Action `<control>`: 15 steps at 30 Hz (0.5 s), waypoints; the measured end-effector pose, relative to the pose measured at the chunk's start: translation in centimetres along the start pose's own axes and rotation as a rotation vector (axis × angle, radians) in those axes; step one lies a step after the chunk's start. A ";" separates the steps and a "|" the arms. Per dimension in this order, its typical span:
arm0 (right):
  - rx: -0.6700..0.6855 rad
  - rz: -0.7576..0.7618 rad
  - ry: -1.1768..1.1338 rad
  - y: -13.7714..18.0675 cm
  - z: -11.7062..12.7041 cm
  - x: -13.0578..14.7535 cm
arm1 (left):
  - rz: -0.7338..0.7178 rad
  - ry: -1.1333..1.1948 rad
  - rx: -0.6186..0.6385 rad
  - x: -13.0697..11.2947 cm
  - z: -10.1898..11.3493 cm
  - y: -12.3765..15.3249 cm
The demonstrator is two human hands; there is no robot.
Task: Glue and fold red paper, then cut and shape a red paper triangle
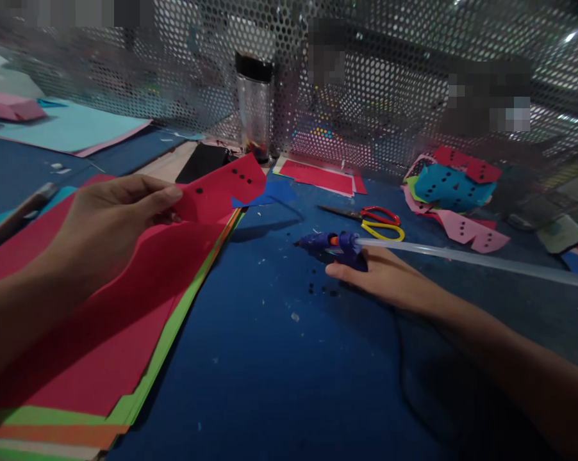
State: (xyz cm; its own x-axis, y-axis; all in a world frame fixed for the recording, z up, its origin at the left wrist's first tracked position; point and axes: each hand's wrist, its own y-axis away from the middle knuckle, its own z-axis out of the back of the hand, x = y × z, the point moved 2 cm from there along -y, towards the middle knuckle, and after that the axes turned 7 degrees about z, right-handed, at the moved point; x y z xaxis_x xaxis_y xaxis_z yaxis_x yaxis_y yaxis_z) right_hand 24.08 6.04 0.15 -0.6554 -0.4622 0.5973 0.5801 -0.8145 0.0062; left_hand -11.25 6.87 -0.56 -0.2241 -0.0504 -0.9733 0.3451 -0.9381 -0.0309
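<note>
Over paper stack (120, 346), left hand (109, 221) pinching black-dotted red strip (224, 187); right hand (388, 275) curled round blue glue gun (322, 244).

Beyond my left fingers (164, 197), which pinch its near end, a red paper strip (219, 192) with four visible black dots slants upward. My right fingers (346, 272) grip a blue glue gun (322, 242), dark nozzle (298, 243) facing left, clear glue stick (443, 249) trailing rightward past them.
</note>
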 end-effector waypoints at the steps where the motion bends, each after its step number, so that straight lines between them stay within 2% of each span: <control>1: -0.003 0.003 0.002 0.0 0.0 0.0 | -0.003 0.002 0.006 0.0 0.0 0.0; 11: -0.093 0.047 -0.058 0.6 -0.1 -0.5 | 0.021 -0.032 0.043 0.0 0.1 0.1; 15: -0.143 0.063 -0.141 1.2 -0.5 -0.3 | -0.049 -0.022 0.095 0.4 0.0 0.2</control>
State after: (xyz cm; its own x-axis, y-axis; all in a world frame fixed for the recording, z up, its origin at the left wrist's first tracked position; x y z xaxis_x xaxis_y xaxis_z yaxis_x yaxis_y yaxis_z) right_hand 24.73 5.02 -0.38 -0.5398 -0.4681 0.6996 0.5365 -0.8317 -0.1426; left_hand -11.32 6.66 -0.94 -0.2585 -0.0102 -0.9660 0.2453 -0.9679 -0.0555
